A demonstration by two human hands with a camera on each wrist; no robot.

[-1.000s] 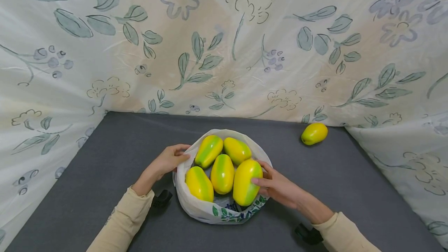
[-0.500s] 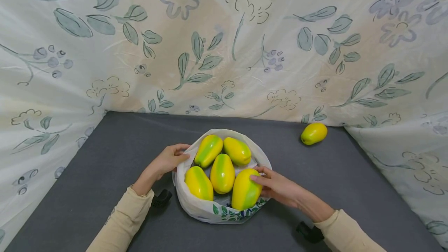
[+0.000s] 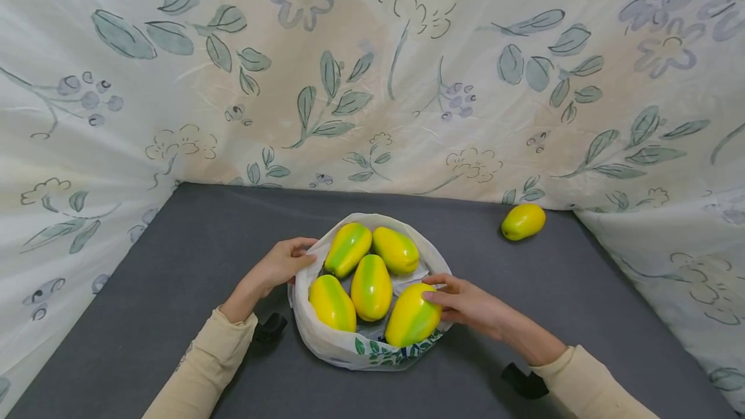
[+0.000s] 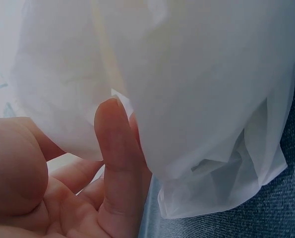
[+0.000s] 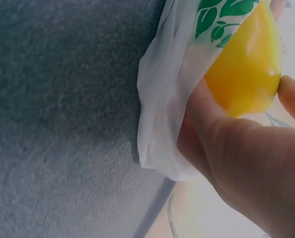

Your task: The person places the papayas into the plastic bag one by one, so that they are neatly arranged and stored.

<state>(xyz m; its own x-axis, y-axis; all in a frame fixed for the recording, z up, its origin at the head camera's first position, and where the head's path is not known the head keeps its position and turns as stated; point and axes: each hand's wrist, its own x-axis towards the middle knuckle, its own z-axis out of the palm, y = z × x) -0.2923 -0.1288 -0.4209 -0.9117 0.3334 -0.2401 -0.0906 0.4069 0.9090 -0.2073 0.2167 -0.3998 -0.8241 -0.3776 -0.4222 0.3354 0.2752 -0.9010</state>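
A white plastic bag (image 3: 326, 349) with a green leaf print stands on the table, its mouth wide and facing up. My left hand (image 3: 282, 265) holds the bag's left rim, thumb over the edge; in the left wrist view its fingers (image 4: 112, 134) press against the white film. Inside the bag, at the near right, my right hand (image 3: 468, 306) grips a yellow-green papaya (image 3: 412, 319), which leans with its top toward that hand. The right wrist view shows the same papaya (image 5: 249, 64) between thumb and fingers. Several other papayas (image 3: 371, 286) lie in the bag behind and left of it.
One more papaya (image 3: 523, 222) lies at the back right of the dark grey table (image 3: 233, 218). A floral cloth (image 3: 372, 83) hangs behind the table and along both sides. Black wrist devices (image 3: 524, 381) sit under both forearms.
The gripped papaya has shifted toward the near side of the bag and tilted its top to the right. My right hand has moved slightly nearer with it; the left hand keeps its place.
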